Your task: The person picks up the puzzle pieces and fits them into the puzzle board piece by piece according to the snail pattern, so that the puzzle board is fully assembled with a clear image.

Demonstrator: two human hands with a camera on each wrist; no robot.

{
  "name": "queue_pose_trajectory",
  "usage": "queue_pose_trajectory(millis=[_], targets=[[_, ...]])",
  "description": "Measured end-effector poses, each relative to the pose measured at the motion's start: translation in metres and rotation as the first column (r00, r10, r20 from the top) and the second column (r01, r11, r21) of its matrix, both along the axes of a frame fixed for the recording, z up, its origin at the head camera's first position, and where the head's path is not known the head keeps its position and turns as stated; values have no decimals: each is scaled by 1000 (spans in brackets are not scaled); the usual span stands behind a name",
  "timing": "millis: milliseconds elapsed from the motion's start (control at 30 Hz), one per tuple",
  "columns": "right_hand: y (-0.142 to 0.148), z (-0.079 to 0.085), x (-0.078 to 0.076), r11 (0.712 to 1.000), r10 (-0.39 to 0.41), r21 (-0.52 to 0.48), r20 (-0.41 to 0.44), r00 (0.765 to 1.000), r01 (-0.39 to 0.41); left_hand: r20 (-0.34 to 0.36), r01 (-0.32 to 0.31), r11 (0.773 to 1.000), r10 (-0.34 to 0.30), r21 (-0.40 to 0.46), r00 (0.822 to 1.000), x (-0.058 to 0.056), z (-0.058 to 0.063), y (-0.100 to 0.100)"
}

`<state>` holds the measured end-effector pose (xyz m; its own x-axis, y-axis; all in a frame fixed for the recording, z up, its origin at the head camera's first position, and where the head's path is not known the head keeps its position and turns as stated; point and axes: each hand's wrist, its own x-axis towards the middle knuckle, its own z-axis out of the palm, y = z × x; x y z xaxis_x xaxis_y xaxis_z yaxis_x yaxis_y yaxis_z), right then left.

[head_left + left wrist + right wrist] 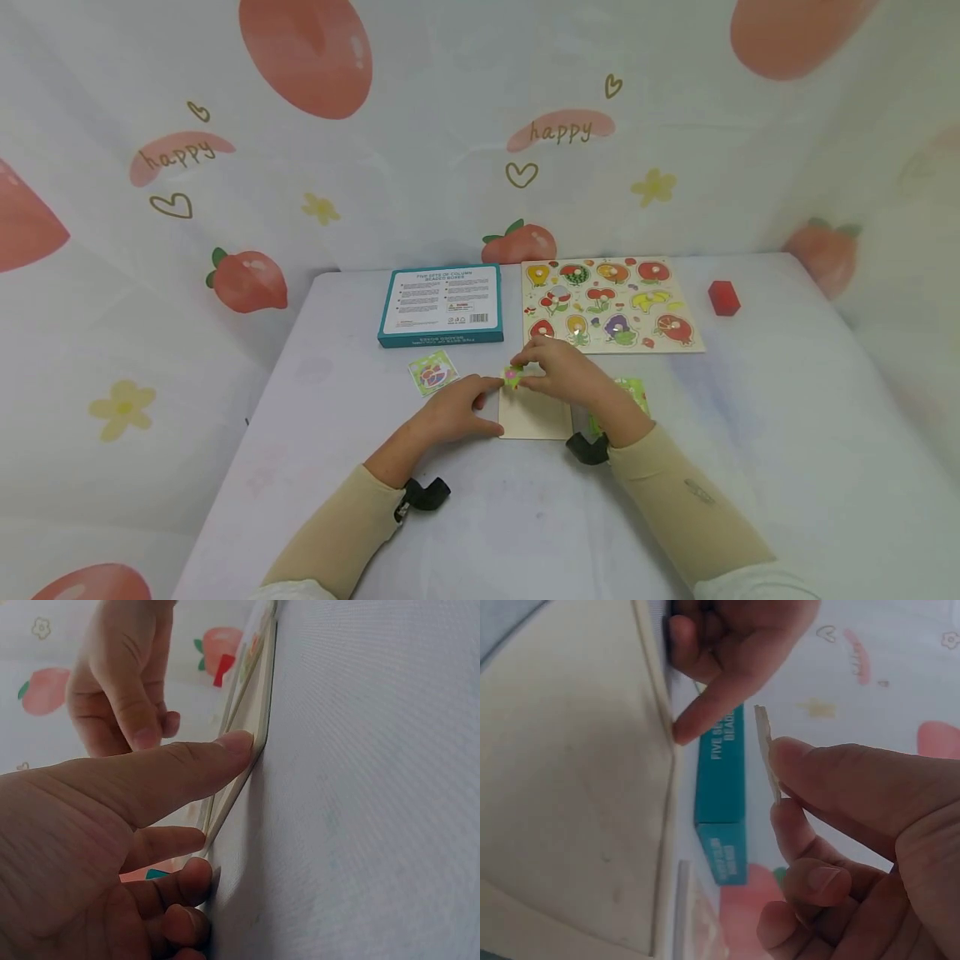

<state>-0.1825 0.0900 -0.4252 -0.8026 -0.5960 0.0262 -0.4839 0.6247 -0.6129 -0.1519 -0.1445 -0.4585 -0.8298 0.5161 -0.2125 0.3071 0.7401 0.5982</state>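
A small green puzzle piece with a pink flower (512,376) is pinched edge-on between the thumb and fingers of the right hand (558,371). It is held apart from the shallow, pale wooden square tray with a raised rim (536,414), near the far left corner. The tray's left side is touched at its edge by the extended thumb and index finger of the left hand (457,410), whose other fingers are loosely bent. A square picture card with a green border (432,372) is seen left of the tray; green printed pieces (633,392) are partly hidden by the right forearm. Beyond, on the white cloth-covered worktop (510,517), a flat teal box with a white printed panel (442,302), a cream fruit-picture board (672,287) and a red block (724,297) are set out from left to right.
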Motion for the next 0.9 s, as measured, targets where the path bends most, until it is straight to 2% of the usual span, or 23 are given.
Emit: queue_pose_trajectory(millis=[233, 467, 900], targets=[[-3, -14, -4, 1000, -13, 2, 48, 999, 13, 5, -3, 1000, 3, 6, 1000, 0, 3, 0], [-8, -24, -6, 996, -35, 81, 97, 995, 28, 10, -2, 1000, 2, 4, 1000, 0, 2, 0], [-12, -33, -3, 988, -42, 148, 19, 999, 39, 25, -9, 1000, 8, 20, 1000, 1, 5, 0]])
